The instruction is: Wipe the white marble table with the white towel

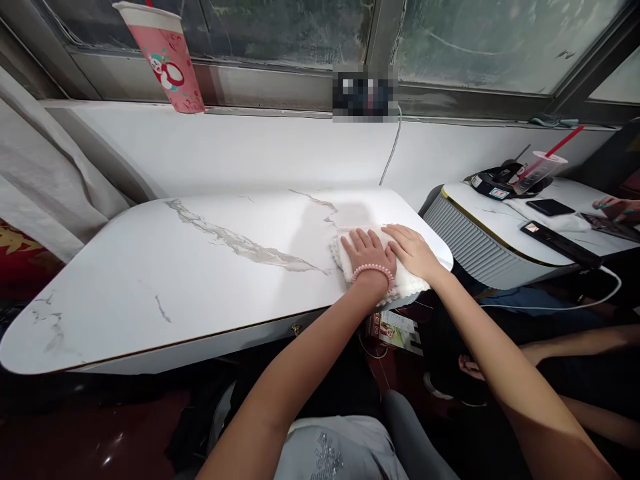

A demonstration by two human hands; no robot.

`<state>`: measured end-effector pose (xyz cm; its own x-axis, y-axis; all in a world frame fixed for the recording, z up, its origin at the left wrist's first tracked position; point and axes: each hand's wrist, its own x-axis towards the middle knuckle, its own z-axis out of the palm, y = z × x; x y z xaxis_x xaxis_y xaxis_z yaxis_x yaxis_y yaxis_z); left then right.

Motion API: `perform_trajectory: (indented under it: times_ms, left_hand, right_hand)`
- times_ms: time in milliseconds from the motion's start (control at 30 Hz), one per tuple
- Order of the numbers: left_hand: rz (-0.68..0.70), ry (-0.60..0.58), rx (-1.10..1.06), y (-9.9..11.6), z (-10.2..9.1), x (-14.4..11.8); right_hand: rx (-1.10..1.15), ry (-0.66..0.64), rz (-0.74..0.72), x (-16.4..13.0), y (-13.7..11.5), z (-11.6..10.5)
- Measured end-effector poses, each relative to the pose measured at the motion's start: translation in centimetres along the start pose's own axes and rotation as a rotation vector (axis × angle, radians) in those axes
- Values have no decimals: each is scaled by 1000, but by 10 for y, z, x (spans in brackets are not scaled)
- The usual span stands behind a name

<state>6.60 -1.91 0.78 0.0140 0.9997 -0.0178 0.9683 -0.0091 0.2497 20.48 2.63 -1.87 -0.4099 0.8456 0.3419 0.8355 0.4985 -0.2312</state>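
Observation:
A white cloth (pixel 407 283) with a scalloped edge lies folded on the right end of a white marble-patterned tabletop (pixel 240 293). Palm down on the cloth's left part rests my left hand (pixel 369 253), its fingers spread and a pink beaded band round the wrist. Close beside it, my right hand (pixel 413 252) lies flat over the cloth's far right part with fingers stretched forward. Both hands press from above and neither is wrapped round the cloth. What is under the palms is hidden.
A pink paper cup (pixel 167 63) stands on the window ledge; a white cable (pixel 393 150) hangs nearby. At right, a second table (pixel 455 197) bears a clear cup (pixel 537 173), a phone (pixel 550 207) and a black device (pixel 555 243). Another person's hand (pixel 617 208) is there. A box (pixel 395 330) sits below.

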Motion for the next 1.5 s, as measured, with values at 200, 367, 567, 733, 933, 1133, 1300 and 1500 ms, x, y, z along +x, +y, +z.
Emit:
perform_trajectory:
  times_ms: [200,367,567,733,933,1133,1300,1500]
  left_hand:
    - [68,23,-35,34,9,-5]
    - [122,43,-42,57,16,7]
    - [138,44,-22,78,21,29]
    - [140,69,-33,84,25,60]
    - [95,93,-37,70,25,104]
    - [65,77,-23,39,14,157]
    - [59,67,2,21,9,194]
    - [47,69,10,14,9,222]
  right_hand:
    - [37,31,53,-23,30,-16]
    - [23,40,106,-31,57,-25]
    - [1,15,116,-22,89,-27]
    - [-23,-9,134,7,111,-21]
    - [-33,-2,108,60,115,-5]
    - [-47,15,137,121,108,15]
    - [-16,38,171,159,109,29]
    - [35,47,146,186,120,38]
